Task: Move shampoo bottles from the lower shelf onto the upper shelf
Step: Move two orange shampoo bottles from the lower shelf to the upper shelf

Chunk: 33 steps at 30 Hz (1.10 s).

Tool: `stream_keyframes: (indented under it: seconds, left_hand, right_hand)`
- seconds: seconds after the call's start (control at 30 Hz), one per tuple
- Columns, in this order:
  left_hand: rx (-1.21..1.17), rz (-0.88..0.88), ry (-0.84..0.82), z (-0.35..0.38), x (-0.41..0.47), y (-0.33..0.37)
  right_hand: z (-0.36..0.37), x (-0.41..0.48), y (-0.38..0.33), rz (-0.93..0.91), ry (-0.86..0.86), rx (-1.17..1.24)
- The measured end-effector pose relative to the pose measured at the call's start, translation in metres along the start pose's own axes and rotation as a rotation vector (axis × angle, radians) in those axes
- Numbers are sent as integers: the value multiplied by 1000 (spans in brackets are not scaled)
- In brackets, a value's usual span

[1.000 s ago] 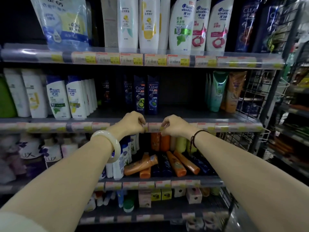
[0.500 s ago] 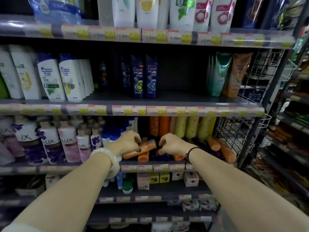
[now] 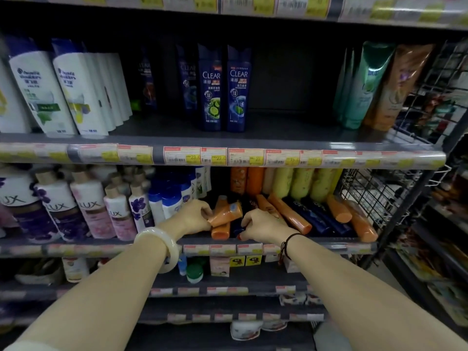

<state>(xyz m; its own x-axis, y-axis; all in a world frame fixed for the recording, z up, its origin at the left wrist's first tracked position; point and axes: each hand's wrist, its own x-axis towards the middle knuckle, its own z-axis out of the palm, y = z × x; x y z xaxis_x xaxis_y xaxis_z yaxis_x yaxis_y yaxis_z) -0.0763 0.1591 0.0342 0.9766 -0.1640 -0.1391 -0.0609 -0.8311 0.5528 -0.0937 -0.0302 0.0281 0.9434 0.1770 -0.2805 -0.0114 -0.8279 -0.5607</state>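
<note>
Orange bottles (image 3: 225,214) lie toppled among dark-blue tubes (image 3: 314,216), between both hands (image 3: 260,224).

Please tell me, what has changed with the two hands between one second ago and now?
Both hands moved down from the price-tag rail of the upper shelf to the lower shelf. The left hand now closes on a lying orange bottle; the right hand rests curled beside it. The Clear bottles stayed upright.

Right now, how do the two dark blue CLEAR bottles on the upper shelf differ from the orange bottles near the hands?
The CLEAR bottles stand upright, side by side; the orange bottles lie toppled. The CLEAR bottles are untouched; the left hand touches one orange bottle. Both kinds sit near their shelf's front.
</note>
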Motion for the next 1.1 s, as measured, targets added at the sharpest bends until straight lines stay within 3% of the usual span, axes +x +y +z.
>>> stream_keyframes:
  seconds: [0.43,0.87,1.1]
  left_hand:
    - [-61,-90,-84,18,60,-35]
    - [-37,-71,-180,33,84,-46]
    - [-60,-121,-127,45,96,-55]
  right_hand:
    - [17,57,18,47,41,90]
    - [29,85,22,61,95,139]
    - [45,91,7,109,136,286]
